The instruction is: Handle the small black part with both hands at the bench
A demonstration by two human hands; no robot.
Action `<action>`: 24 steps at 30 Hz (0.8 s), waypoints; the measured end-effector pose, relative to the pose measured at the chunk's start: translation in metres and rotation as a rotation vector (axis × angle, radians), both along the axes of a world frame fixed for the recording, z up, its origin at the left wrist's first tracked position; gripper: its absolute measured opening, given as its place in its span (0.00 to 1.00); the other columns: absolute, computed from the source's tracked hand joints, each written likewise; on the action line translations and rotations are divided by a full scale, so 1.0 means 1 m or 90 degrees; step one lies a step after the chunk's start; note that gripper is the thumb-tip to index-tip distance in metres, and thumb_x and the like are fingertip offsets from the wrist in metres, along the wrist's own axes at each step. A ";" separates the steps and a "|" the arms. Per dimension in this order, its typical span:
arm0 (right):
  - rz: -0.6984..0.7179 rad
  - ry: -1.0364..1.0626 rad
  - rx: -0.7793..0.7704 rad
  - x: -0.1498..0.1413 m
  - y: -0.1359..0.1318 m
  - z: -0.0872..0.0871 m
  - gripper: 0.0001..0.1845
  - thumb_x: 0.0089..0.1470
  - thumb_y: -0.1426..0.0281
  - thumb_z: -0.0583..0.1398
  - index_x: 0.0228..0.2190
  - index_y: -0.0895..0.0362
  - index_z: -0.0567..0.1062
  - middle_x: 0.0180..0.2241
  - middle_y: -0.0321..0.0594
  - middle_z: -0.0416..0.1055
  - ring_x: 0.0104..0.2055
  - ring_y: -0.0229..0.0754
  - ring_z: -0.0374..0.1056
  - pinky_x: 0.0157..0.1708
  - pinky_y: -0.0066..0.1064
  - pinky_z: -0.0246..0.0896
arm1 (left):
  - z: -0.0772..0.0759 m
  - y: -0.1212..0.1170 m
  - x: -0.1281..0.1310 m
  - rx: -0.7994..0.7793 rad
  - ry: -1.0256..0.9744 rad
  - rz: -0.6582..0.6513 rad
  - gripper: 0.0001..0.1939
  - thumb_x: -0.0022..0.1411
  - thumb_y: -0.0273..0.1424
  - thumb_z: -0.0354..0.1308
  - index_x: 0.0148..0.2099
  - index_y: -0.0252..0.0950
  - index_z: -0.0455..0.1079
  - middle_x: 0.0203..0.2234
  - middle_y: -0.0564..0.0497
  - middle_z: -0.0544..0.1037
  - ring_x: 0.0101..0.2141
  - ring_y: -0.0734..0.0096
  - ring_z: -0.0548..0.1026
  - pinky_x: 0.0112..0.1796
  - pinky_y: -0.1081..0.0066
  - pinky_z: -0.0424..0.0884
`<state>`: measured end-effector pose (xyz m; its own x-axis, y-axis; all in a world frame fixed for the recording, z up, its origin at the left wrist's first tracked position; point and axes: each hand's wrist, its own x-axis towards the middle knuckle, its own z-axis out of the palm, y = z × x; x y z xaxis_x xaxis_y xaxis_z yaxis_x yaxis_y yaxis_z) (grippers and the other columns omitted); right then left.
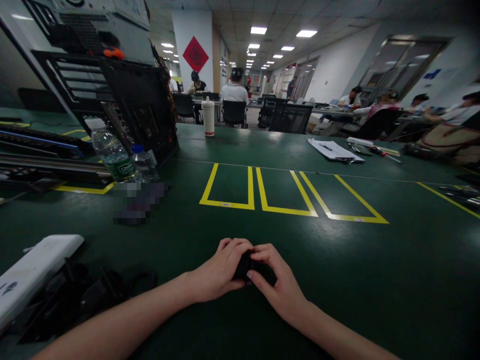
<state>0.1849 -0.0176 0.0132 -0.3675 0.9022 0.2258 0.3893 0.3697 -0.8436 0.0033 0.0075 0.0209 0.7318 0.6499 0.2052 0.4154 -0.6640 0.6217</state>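
Close in front of me, over the green tabletop (180, 225), both hands meet at a small black object (243, 266). My left hand (223, 265) curls around it from the left, covering much of it. From the other side, my right hand (275, 277) pinches its right edge between thumb and fingers. The object's kind cannot be made out, since the fingers hide most of it and it is dark. Beyond the hands, yellow tape (227, 204) marks several outlined areas on the table.
To the left lie a white box (41, 270) and black parts (90, 295). Farther back stand plastic bottles (112, 152), an open computer case (142, 107) and a white cup (208, 117). A clipboard with papers (335, 150) lies at the back right. People sit in the background.
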 end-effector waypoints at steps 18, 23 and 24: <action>0.011 -0.030 0.043 0.003 0.001 -0.001 0.12 0.48 0.76 0.56 0.37 0.54 0.63 0.41 0.40 0.59 0.43 0.40 0.59 0.42 0.34 0.59 | -0.001 0.000 0.002 -0.014 -0.009 0.001 0.32 0.51 0.23 0.58 0.54 0.41 0.46 0.49 0.47 0.60 0.50 0.62 0.57 0.50 0.58 0.53; 0.013 -0.046 -0.013 0.000 0.001 0.002 0.15 0.49 0.75 0.56 0.40 0.55 0.61 0.38 0.39 0.61 0.39 0.40 0.60 0.39 0.33 0.60 | 0.000 0.000 0.000 -0.026 -0.014 0.009 0.32 0.51 0.23 0.58 0.53 0.41 0.47 0.49 0.47 0.59 0.50 0.60 0.57 0.49 0.57 0.54; 0.021 -0.051 -0.018 0.000 0.000 0.002 0.14 0.49 0.75 0.55 0.40 0.54 0.61 0.38 0.39 0.61 0.39 0.39 0.61 0.39 0.33 0.60 | 0.001 0.000 0.000 -0.027 -0.011 0.005 0.31 0.51 0.23 0.58 0.54 0.41 0.46 0.49 0.47 0.59 0.50 0.60 0.57 0.49 0.56 0.54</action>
<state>0.1849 -0.0171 0.0153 -0.4126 0.8951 0.1690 0.4439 0.3596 -0.8208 0.0033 0.0072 0.0215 0.7232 0.6642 0.1890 0.4100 -0.6332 0.6565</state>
